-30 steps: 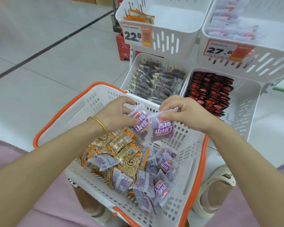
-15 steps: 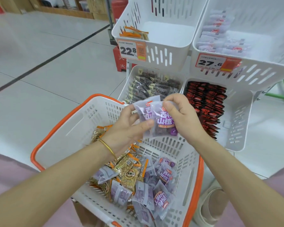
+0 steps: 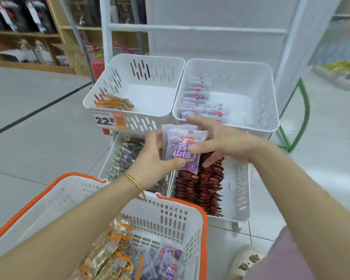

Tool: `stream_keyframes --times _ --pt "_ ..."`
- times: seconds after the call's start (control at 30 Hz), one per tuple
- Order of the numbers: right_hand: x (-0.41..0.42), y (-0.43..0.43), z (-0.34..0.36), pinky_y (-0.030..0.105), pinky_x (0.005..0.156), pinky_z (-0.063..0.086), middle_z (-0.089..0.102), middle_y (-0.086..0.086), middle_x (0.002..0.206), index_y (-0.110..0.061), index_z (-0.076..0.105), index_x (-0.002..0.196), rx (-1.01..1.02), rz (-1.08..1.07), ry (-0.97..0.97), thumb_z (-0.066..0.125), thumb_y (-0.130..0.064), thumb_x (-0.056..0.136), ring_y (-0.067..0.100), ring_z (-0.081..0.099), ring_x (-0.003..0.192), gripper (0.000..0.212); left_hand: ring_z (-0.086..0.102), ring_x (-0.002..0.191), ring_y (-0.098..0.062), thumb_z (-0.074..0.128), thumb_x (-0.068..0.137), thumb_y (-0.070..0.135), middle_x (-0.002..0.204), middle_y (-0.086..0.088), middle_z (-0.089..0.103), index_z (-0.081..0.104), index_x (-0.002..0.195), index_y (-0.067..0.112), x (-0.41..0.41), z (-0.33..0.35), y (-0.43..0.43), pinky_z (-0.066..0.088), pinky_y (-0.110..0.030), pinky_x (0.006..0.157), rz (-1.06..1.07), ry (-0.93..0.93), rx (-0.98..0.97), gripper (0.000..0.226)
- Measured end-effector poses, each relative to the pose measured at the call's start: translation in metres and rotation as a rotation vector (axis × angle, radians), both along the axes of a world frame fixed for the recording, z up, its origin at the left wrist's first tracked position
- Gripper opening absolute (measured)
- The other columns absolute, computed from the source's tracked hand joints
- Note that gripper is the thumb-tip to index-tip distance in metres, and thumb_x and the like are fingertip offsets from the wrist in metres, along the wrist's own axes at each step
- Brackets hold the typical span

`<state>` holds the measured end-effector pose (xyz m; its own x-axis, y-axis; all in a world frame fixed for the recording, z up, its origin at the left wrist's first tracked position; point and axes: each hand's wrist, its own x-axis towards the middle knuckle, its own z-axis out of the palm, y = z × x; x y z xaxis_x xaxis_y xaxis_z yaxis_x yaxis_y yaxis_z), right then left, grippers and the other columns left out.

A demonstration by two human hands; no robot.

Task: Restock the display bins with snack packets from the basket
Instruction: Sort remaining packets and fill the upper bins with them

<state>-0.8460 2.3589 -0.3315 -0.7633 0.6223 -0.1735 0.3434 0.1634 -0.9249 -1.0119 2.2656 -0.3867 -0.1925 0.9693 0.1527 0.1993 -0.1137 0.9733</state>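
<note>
Gripping purple packets (image 3: 185,156), the left hand (image 3: 154,160) hovers over the red-packet bin (image 3: 238,188); the right hand (image 3: 226,142) touches them with relaxed, spread fingers, upper right bin (image 3: 263,93) just behind.

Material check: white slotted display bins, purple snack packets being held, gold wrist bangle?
White slotted display bins: moulded plastic, likely; smooth semi-gloss, rounded rims. Purple snack packets: thin translucent plastic film, frosted, sealed edges. Gold wrist bangle: looks like polished metal; bright sheen.

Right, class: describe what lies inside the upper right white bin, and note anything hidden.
Inside the upper right bin, pale purple packets lie stacked along the left side, more near the front. The right hand covers the front left corner, so what lies there is hidden.
</note>
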Motion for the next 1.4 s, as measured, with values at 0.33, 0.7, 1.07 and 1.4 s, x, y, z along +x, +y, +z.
stream_keyframes --times 0.33,0.7,1.07,1.4 --pt "0.049 0.115 0.052 0.039 0.058 0.055 0.055 -0.006 0.091 -0.021 0.045 0.116 0.392 -0.533 0.282 0.068 0.006 0.078 0.018 0.059 0.074 0.052 0.033 0.131 -0.019 0.064 0.085 0.036 0.139 -0.008 0.039 0.033 0.141 0.013 0.03 0.052 0.129 0.02 -0.017 0.103 0.12 0.773 0.25 0.068" --pt "-0.003 0.194 -0.011 0.054 0.101 0.041 0.044 0.006 0.122 -0.022 0.025 0.139 0.014 -0.456 -0.091 0.046 -0.022 0.088 0.028 0.045 0.122 0.055 0.015 0.142 -0.018 0.001 0.074 0.066 0.153 -0.004 0.022 0.024 0.146 0.015 0.02 0.011 0.146 0.006 -0.03 0.116 0.157 1.185 0.08 0.091" --pt "-0.009 0.114 0.01 0.023 0.099 0.031 0.049 0.01 0.132 -0.006 0.046 0.13 0.801 -0.609 0.105 0.049 -0.025 0.086 0.018 0.046 0.122 0.048 0.037 0.127 -0.02 0.037 0.088 0.041 0.134 -0.007 0.048 0.051 0.126 0.009 -0.013 0.009 0.041 0.015 -0.011 0.104 0.125 0.917 0.175 0.051" --pt "-0.1 -0.114 -0.18 0.036 0.092 0.044 0.055 0.006 0.117 -0.01 0.059 0.117 0.342 0.007 -0.058 0.051 -0.004 0.089 0.02 0.056 0.098 0.029 0.04 0.127 -0.022 0.029 0.064 0.06 0.129 -0.005 0.05 0.062 0.114 0.016 -0.092 -0.069 -0.157 0.02 -0.02 0.106 0.094 0.923 -0.416 0.074"
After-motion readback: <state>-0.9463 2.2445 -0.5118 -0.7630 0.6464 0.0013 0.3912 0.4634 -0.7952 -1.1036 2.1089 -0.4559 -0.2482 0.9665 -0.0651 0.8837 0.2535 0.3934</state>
